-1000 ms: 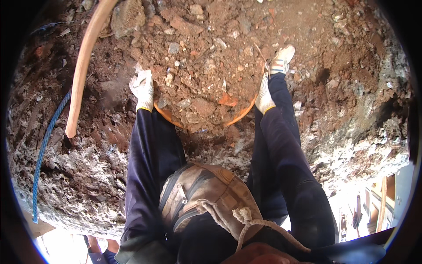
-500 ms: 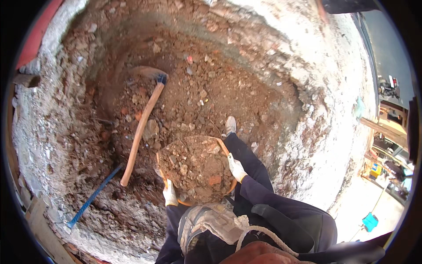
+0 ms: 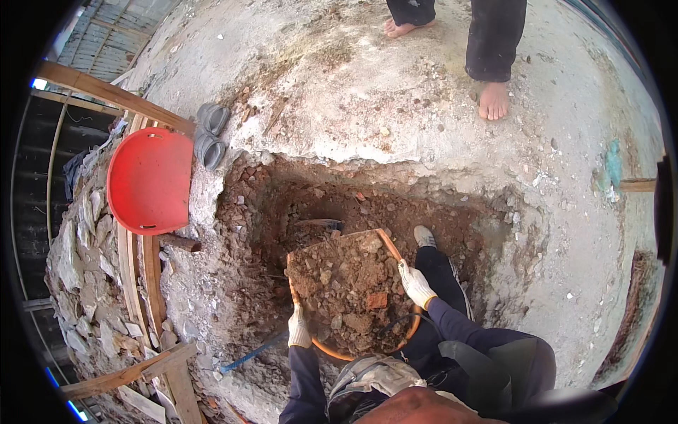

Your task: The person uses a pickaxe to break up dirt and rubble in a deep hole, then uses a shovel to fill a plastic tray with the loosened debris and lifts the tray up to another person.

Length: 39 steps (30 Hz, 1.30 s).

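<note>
So, starting at the left of the frame: a red plastic chair seat (image 3: 150, 180) sits on a rough wooden frame (image 3: 145, 283) over a heap of broken stone, with a pair of grey sandals (image 3: 210, 134) just beside its upper right edge. Moving toward the middle, there's a dug pit (image 3: 282, 212) in the concrete floor (image 3: 395, 92), reddish earth and brick bits all round its walls, and a blue-handled tool (image 3: 251, 353) lying at its lower left.

Centre of the frame, the orange-rimmed pan (image 3: 351, 291) is heaped full of rubble and held up above the pit floor. The left hand (image 3: 299, 329), in a white glove, has its fingers wrapped round the left rim; the right hand (image 3: 415, 283), also gloved, is closed on the right rim. One sneakered foot (image 3: 424, 236) stands in the pit just right of the pan.

Top right, another person's bare feet (image 3: 493, 101) stand on the concrete.

Progress-wise I'd say the pan's loaded and lifted, but not emptied anywhere yet, and plenty of loose debris looks left down in the pit.
</note>
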Available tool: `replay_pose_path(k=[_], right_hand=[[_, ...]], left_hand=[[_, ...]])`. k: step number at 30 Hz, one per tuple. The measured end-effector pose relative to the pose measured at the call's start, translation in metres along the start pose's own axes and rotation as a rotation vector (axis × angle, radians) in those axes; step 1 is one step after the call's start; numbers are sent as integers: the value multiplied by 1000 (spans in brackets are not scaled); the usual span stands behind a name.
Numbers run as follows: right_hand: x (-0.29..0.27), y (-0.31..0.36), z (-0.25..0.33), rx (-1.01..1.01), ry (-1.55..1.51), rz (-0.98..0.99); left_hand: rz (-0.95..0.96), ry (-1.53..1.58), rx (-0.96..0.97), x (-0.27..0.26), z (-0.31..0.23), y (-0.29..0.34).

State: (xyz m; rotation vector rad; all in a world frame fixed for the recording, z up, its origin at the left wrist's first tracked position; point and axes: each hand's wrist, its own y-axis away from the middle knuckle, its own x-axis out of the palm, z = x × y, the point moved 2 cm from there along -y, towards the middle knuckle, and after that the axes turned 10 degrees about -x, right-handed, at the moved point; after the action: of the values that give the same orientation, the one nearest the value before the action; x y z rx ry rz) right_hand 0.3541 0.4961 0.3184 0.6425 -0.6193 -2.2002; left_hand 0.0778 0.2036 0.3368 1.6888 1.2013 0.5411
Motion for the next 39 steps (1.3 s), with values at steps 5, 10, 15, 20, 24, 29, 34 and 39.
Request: replay_pose_path(k=[5,10,15,20,24,29,34,39], right_hand=[[-118,-53,118,-260,170,-62],[-261,-115,261,-493,350,-142],[-373,-214,379,-647,511,-287],[-371,-290,446,-389,99,89],[-287,-205,466,968,-770,1000],[-207,-225,384,947,-746,878],[-138,-224,381,788,-451,1021],[-130,-218,344,305,134,875]], left_hand=[[-5,50,-98,104,-105,80],[282,188,-113,220,-212,135],[391,253,13,343,-291,86],[75,399,276,447,-316,-10],[-324,-94,479,457,-306,-19],[-389,116,375,444,-309,8],[-343,208,305,429,-296,-8],[24,-112,700,391,-265,-3]])
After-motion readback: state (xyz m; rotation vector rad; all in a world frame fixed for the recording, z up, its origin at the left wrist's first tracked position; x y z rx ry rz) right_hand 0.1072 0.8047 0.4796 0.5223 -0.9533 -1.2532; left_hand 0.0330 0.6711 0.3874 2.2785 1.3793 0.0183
